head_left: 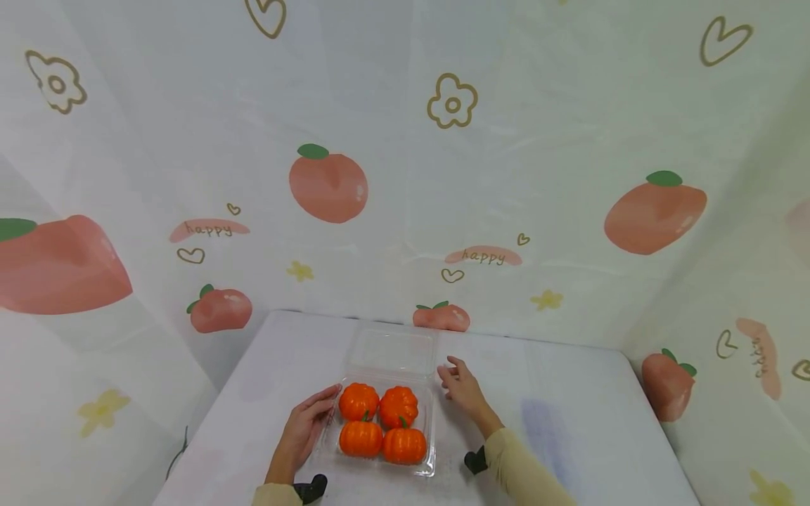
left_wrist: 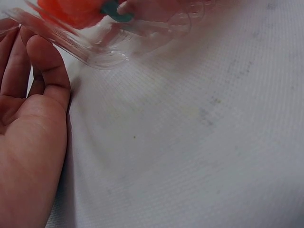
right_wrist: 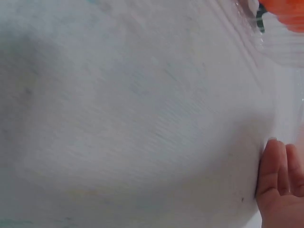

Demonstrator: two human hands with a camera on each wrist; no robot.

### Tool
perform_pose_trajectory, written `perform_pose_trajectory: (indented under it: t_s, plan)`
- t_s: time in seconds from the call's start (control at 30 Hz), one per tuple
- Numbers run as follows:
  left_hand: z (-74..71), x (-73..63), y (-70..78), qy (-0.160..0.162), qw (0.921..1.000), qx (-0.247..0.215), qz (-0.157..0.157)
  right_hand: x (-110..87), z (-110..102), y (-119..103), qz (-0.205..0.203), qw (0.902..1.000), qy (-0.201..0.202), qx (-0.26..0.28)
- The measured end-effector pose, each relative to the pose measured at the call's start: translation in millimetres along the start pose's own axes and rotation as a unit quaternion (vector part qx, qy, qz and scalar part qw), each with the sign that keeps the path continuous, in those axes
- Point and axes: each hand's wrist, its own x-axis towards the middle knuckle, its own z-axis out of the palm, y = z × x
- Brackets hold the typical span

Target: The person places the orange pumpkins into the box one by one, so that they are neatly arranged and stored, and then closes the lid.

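A clear plastic clamshell box (head_left: pixel 432 450) lies opened out on the table, its lid (head_left: pixel 392 351) folded back at the far side. Several small orange pumpkins (head_left: pixel 361 439) with green stems sit in its near half. My left hand (head_left: pixel 302 425) holds the box's left rim near the hinge end; in the left wrist view its fingers (left_wrist: pixel 47 66) meet the clear plastic edge, and the thumb is out of sight there. Just right of the lid, my right hand (head_left: pixel 465 388) is held with loosely bent fingers and nothing in them. In the right wrist view those fingers (right_wrist: pixel 270 164) stand apart from the box.
A white cloth covers the table (head_left: pixel 595 414), with a faint purple patch right of the right arm. Fabric walls (head_left: pixel 392 281) printed with peaches, hearts and flowers close in the back and both sides. Black wrist straps show near both sleeves.
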Motion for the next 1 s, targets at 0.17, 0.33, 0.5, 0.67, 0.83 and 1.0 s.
perform_pose_trajectory:
  t_s: [0.17,0.33,0.5,0.67,0.83,1.0]
  plan:
    - [0.7,-0.2,-0.1,-0.004,1.0000,0.004,0.003,6.1,-2,-3,0.012,0.9996,-0.018,-0.016]
    - [1.1,-0.1,-0.8,-0.005,1.0000,0.005,0.003,11.2,-2,-3,0.015,0.9988,-0.035,-0.031]
    - [0.1,0.4,-1.2,-0.005,1.0000,-0.003,0.008,13.5,0,-2,0.001,0.9978,-0.047,-0.045]
    - [-0.7,0.6,-1.2,-0.008,1.0000,-0.003,0.003,12.4,1,-2,-0.007,0.9975,-0.051,-0.050]
    - [-0.4,0.6,-0.7,-0.010,0.9999,0.006,0.002,11.1,1,-2,-0.010,0.9971,-0.055,-0.050]
    - [-0.6,0.2,-1.0,-0.008,1.0000,0.005,0.001,10.4,1,-4,-0.015,0.9972,-0.059,-0.044]
